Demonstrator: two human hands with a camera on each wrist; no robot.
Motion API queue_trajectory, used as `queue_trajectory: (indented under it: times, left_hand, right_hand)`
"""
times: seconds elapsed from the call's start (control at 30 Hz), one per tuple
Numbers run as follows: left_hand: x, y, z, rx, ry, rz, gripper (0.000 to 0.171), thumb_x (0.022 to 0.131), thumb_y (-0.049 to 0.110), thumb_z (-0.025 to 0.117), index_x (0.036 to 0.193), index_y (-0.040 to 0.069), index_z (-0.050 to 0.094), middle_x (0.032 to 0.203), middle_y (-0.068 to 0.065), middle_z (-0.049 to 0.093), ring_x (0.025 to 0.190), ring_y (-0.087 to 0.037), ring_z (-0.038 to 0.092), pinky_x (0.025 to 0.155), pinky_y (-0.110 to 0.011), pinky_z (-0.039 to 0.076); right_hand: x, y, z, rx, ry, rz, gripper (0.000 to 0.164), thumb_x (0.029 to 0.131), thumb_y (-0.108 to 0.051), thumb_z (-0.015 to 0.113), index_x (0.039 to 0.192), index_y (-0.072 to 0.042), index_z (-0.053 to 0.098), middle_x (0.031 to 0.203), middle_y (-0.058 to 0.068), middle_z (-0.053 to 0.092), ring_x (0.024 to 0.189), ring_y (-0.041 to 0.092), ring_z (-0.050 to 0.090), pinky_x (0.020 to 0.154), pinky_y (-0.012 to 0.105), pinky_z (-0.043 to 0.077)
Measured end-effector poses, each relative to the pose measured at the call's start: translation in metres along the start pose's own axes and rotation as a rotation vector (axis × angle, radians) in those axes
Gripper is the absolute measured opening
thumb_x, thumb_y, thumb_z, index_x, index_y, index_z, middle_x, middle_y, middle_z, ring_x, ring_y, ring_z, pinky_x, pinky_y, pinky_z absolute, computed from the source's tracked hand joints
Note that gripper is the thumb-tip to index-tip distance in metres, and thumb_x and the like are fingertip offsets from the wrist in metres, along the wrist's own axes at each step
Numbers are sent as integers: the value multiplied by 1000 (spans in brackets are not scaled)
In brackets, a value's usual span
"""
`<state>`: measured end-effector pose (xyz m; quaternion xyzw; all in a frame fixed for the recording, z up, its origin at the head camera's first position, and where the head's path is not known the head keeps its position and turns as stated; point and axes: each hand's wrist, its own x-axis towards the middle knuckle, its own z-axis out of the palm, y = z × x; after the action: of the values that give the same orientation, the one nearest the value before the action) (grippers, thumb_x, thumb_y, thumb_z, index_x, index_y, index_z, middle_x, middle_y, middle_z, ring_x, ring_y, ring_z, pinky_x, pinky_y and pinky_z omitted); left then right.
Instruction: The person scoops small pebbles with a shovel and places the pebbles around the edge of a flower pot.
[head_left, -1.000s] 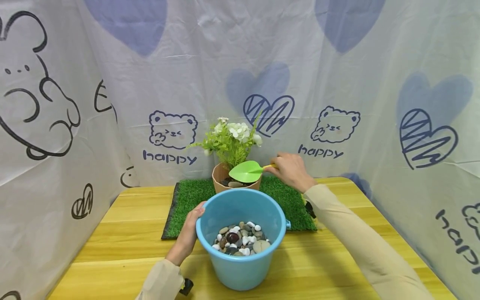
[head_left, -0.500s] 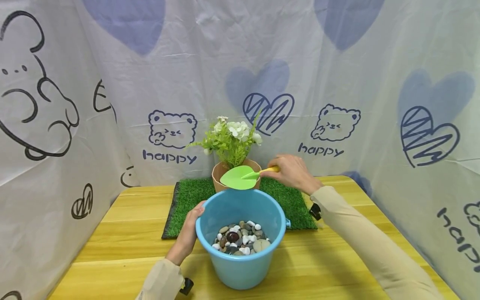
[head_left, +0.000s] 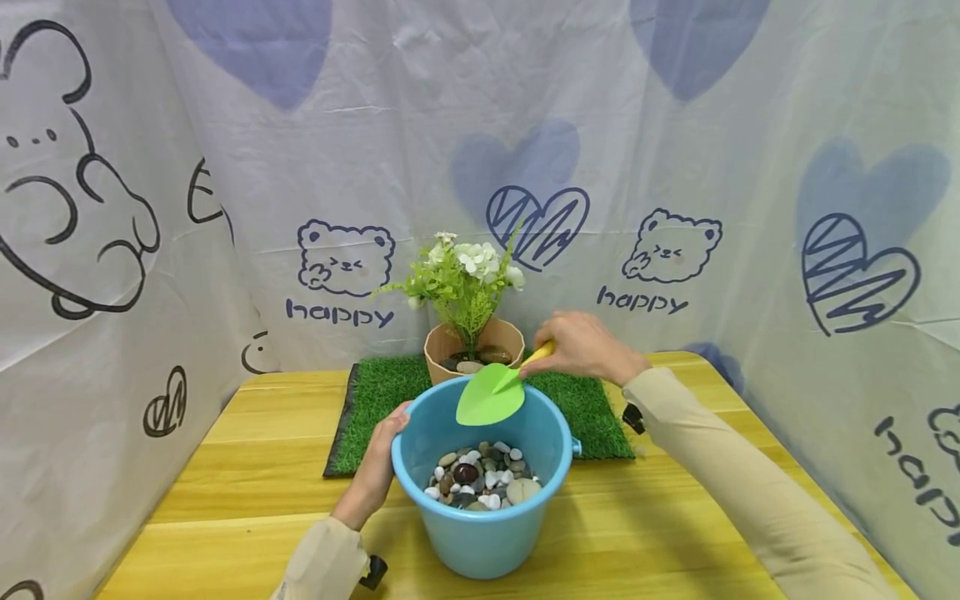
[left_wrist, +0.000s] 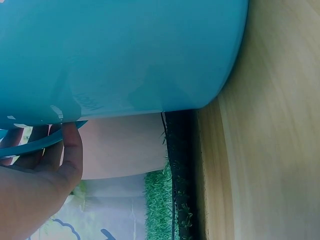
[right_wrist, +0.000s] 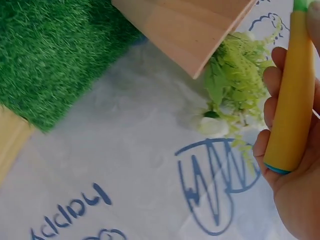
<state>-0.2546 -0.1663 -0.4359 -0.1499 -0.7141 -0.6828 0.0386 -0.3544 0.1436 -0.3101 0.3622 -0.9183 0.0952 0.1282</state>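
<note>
A light blue bucket (head_left: 483,546) stands on the table with white, grey and brown pebbles (head_left: 472,479) at its bottom. My left hand (head_left: 377,467) grips its left side at the rim; in the left wrist view the fingers (left_wrist: 72,150) curl about a blue band there. My right hand (head_left: 588,346) holds a trowel (head_left: 491,398) by its yellow handle (right_wrist: 291,100), fingers wrapped round it. The bare green blade hangs over the bucket's far inner wall, its tip pointing down toward the pebbles. Just behind stands a terracotta-coloured pot (head_left: 441,371) with stones inside.
White flowers and green leaves (head_left: 465,292) rise from the pot. Under it lies an artificial grass mat (head_left: 585,417) on the wooden table (head_left: 247,500). A printed white cloth (head_left: 420,142) encloses the back and both sides.
The trowel has come from over the pot toward the bucket, and its blade has tilted down past the far rim. The left hand and the bucket have stayed in place.
</note>
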Motion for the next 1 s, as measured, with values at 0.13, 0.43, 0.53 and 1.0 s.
queue_trajectory:
  times: [0.13,0.43,0.53,1.0]
  left_hand:
    - [0,1,1,-4,-5,8,50,99,32,30,132,4,57,128,-19,59,111,-26,59,92,-35,47]
    - [0,0,0,-2,-1,9,50,99,32,30,132,5,57,129,-19,59,112,-30,59,92,-37,47]
    - [-1,-1,0,-3,8,4,50,99,33,31,132,6,57,128,-19,60,111,-28,59,92,-36,47]
    - [-1,-1,0,-5,-2,10,50,99,33,31,132,6,57,128,-18,59,112,-30,59,92,-37,48]
  right_hand:
    - [3,-6,-5,-79,-19,-72,44,69,-65,75,77,-22,73,71,-11,59,73,11,47,68,28,39]
    - [5,-19,-7,-185,-56,-124,45,68,-68,74,82,-25,76,75,-15,59,76,11,41,73,30,31]
    - [5,-20,-6,-191,-64,-117,45,68,-68,74,82,-25,75,75,-15,59,77,11,41,73,30,30]
    - [4,-24,-5,-224,-39,-144,52,63,-73,74,79,-24,74,74,-15,59,78,11,41,77,32,34]
